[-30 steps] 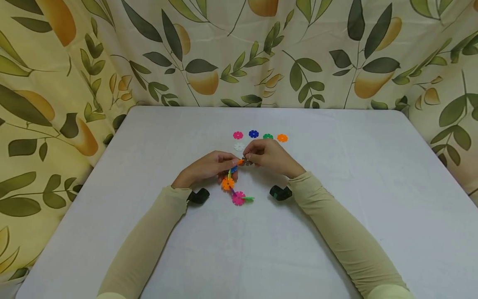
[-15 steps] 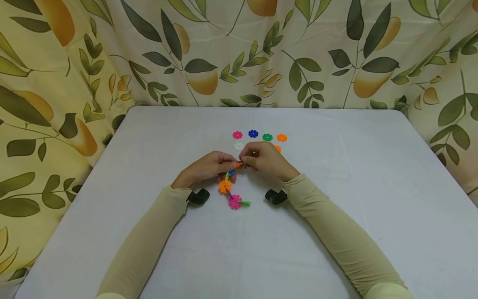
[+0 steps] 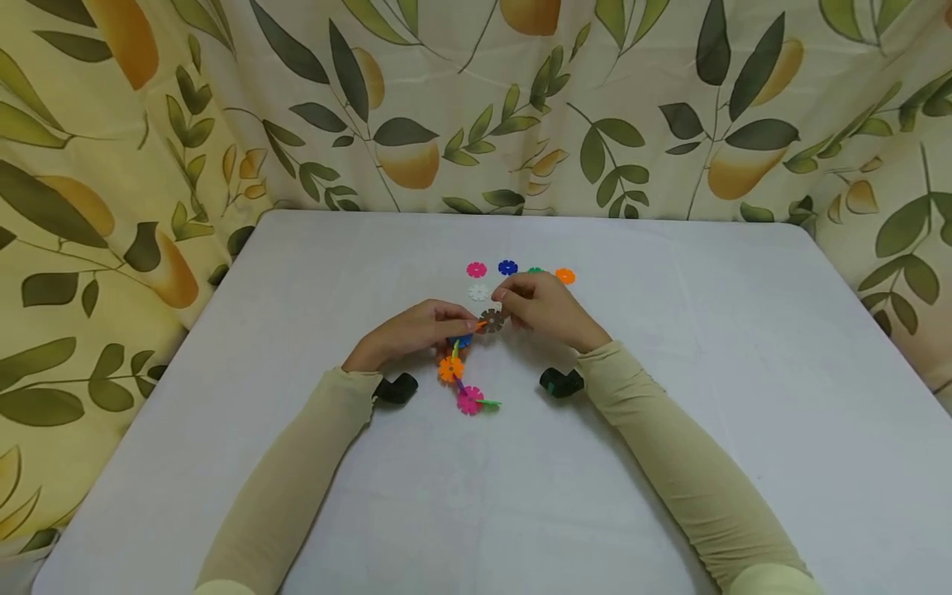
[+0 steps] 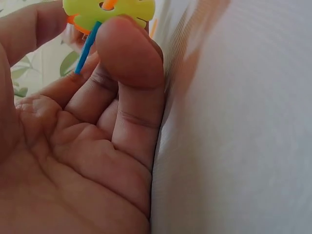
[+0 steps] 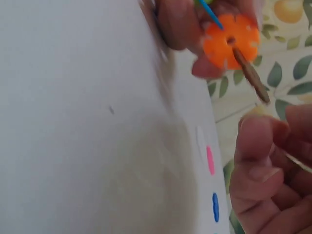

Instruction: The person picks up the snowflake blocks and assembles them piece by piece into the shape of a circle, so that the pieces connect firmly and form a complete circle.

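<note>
My left hand (image 3: pixel 416 330) pinches a chain of slotted, flower-shaped plastic discs near its upper end. An orange disc (image 5: pixel 243 34) is held there, with a brown disc (image 3: pixel 492 321) slotted into its rim. Below hang a blue disc (image 3: pixel 463 340), another orange disc (image 3: pixel 450 369), a pink disc (image 3: pixel 470 401) and a green disc (image 3: pixel 488 404). A yellow-green disc (image 4: pixel 124 9) shows beside a left fingertip in the left wrist view. Just right of the brown disc is my right hand (image 3: pixel 554 310), its fingers loosely bent, holding nothing and apart from the disc.
Loose discs lie beyond the hands on the white table (image 3: pixel 335 264): pink (image 3: pixel 477 269), dark blue (image 3: pixel 508 267), green (image 3: pixel 535 270), orange (image 3: pixel 565 276) and white (image 3: pixel 479 292). A patterned cloth (image 3: pixel 461 99) hangs behind. Black devices sit under both wrists.
My right hand has let go of the brown disc and drawn slightly right and away. The brown disc stays on the chain, which my left hand still holds.
</note>
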Demonstrator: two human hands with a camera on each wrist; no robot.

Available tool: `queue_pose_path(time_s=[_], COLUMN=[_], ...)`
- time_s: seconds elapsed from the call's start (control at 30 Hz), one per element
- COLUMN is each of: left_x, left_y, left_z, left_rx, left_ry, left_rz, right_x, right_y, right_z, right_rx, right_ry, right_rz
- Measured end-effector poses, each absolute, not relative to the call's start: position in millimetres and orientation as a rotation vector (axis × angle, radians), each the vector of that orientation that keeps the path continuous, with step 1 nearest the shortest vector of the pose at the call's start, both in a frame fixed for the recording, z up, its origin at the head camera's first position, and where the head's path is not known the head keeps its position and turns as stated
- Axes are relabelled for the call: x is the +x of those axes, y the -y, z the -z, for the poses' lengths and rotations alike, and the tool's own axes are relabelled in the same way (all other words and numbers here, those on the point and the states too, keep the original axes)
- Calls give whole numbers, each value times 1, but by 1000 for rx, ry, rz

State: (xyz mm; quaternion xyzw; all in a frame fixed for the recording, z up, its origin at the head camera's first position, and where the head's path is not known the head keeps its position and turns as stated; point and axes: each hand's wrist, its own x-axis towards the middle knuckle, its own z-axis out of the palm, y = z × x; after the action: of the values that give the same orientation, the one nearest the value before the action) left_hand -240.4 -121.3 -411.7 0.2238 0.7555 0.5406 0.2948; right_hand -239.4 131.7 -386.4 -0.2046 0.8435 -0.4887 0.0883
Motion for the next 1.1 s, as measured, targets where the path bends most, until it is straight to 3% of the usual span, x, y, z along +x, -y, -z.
queue_pose_path(time_s=[0.67, 1.1], left_x=[-241, -242], left_y=[124, 124], left_z=[415, 418], left_rx=[624, 598], left_ry=[-1916, -1970], left_rz=[-1527, -1534], right_x=[-282, -285], right_y=[-119, -111], right_z=[398, 402], right_rx=[-643, -599], right_ry=[-2659, -2729], right_rz=[976, 958])
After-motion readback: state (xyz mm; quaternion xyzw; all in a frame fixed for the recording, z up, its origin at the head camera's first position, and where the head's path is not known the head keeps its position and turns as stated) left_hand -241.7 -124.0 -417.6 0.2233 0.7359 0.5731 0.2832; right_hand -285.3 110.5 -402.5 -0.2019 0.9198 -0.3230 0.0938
